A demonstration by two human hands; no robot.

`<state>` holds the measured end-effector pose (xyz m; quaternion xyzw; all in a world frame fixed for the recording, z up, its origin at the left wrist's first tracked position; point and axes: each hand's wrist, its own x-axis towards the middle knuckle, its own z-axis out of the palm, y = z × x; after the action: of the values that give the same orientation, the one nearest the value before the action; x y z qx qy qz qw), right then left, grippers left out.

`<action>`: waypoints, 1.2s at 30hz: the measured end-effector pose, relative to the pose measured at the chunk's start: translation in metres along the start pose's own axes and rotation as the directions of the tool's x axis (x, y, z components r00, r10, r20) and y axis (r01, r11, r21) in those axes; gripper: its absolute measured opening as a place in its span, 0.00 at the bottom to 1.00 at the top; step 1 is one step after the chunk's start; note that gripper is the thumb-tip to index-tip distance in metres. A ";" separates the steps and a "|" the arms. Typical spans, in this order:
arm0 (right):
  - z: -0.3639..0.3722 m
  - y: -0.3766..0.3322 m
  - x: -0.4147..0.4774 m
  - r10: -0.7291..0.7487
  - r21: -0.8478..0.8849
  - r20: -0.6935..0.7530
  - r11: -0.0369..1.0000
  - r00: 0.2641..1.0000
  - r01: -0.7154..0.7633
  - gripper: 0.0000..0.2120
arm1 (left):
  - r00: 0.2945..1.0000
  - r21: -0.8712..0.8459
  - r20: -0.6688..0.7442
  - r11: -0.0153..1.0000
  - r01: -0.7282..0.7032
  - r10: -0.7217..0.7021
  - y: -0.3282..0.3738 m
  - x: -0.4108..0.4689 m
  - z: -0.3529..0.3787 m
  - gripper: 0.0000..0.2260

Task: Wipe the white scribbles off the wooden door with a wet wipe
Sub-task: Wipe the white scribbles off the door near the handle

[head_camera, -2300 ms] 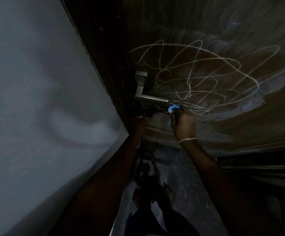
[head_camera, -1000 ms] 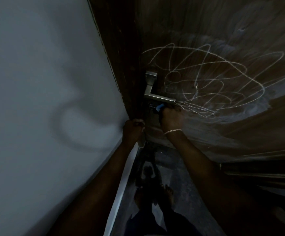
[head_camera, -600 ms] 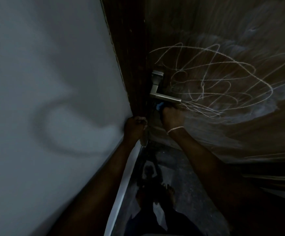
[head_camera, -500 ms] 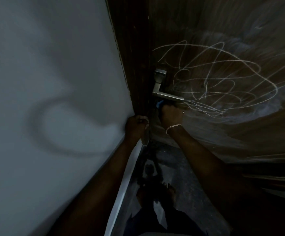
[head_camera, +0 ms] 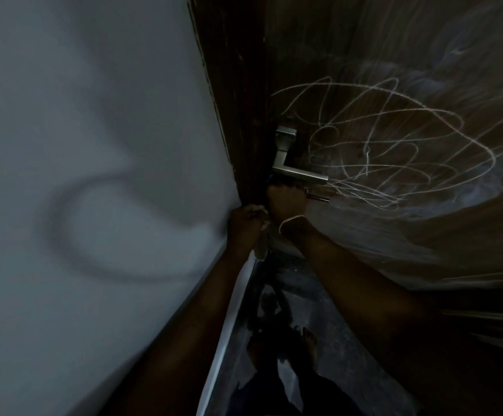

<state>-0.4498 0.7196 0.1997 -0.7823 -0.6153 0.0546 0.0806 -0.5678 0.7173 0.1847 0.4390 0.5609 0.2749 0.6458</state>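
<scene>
White scribbles (head_camera: 394,151) lay up and right of the right hand (head_camera: 286,201), which gripped a wet wipe (head_camera: 271,176) under the door handle (head_camera: 299,173); the left hand (head_camera: 245,223) curled at the wooden door (head_camera: 424,250) edge, grasp unclear.

no text, label, brand or number can be read anywhere in the dim view. the white scribbles (head_camera: 394,151) on the wooden door (head_camera: 424,40) are loose loops and crossing strokes (no letters or digits can be made out among them), and the metal door handle (head_camera: 299,173) shows no legible mark.
</scene>
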 end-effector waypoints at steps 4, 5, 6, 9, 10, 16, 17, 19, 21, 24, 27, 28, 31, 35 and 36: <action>-0.005 -0.001 0.000 -0.025 -0.062 -0.005 0.998 1.000 0.024 0.07 | 1.000 -0.022 0.016 1.000 0.000 0.000 0.004 -0.001 -0.004 0.08; -0.003 0.004 -0.002 -0.020 -0.081 -0.052 0.997 0.998 0.015 0.06 | 1.000 -0.032 0.016 0.999 0.000 0.001 0.004 -0.002 -0.005 0.08; -0.001 0.007 -0.005 -0.005 -0.104 -0.084 0.995 0.996 -0.004 0.06 | 1.000 -0.039 0.017 0.999 -0.002 0.002 0.004 -0.003 -0.004 0.07; 0.003 0.009 -0.012 0.007 -0.218 -0.100 0.975 0.995 -0.029 0.08 | 1.000 -0.035 0.010 0.999 -0.011 0.011 0.002 -0.006 -0.003 0.06; 0.002 0.007 -0.011 0.012 -0.231 -0.100 0.972 0.995 -0.035 0.08 | 1.000 -0.034 0.010 0.999 -0.002 0.003 0.001 -0.006 -0.002 0.06; 0.006 0.006 0.002 -0.034 -0.088 0.033 0.995 0.999 0.037 0.15 | 1.000 -0.023 0.027 1.000 -0.001 0.002 0.003 -0.009 -0.004 0.07; 0.006 0.007 0.002 -0.039 -0.091 0.046 0.995 0.998 0.043 0.14 | 1.000 -0.027 0.026 1.000 -0.008 0.009 0.004 -0.010 -0.004 0.07; 0.005 0.008 -0.002 -0.046 -0.090 0.050 0.995 0.998 0.051 0.13 | 0.999 -0.030 0.026 0.999 -0.022 0.023 0.007 -0.013 -0.006 0.07; 0.005 0.008 -0.004 -0.027 -0.053 0.014 0.998 1.000 0.028 0.12 | 0.999 -0.035 0.029 0.999 -0.032 0.033 0.009 -0.015 -0.006 0.06; 0.006 0.005 0.002 0.030 -0.075 0.041 0.997 0.999 -0.027 0.11 | 0.999 -0.043 0.029 0.999 -0.024 0.026 0.010 -0.017 -0.008 0.06; 0.005 -0.001 0.007 0.006 -0.051 0.069 0.999 0.998 -0.002 0.10 | 0.999 -0.038 0.021 0.999 -0.032 0.033 0.010 -0.017 -0.011 0.06; 0.003 0.000 0.008 -0.013 -0.034 0.066 0.999 0.998 0.015 0.10 | 0.999 -0.034 0.016 0.999 -0.041 0.041 0.011 -0.016 -0.011 0.06; 0.002 0.008 0.003 -0.062 -0.026 0.024 0.998 0.998 0.063 0.11 | 0.998 -0.041 0.027 0.997 -0.059 0.060 0.015 -0.019 -0.004 0.06; 0.010 0.012 0.004 -0.029 -0.047 0.053 0.998 0.998 0.032 0.13 | 0.997 -0.013 0.046 0.998 -0.054 0.055 0.016 -0.019 0.001 0.07; 0.010 0.011 0.003 -0.027 -0.042 0.062 0.999 0.998 0.030 0.13 | 0.998 -0.015 0.046 0.999 -0.050 0.051 0.017 -0.019 0.001 0.07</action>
<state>-0.4407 0.7208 0.1878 -0.7730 -0.6295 0.0643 0.0458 -0.5684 0.7082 0.2086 0.4548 0.5324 0.2848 0.6547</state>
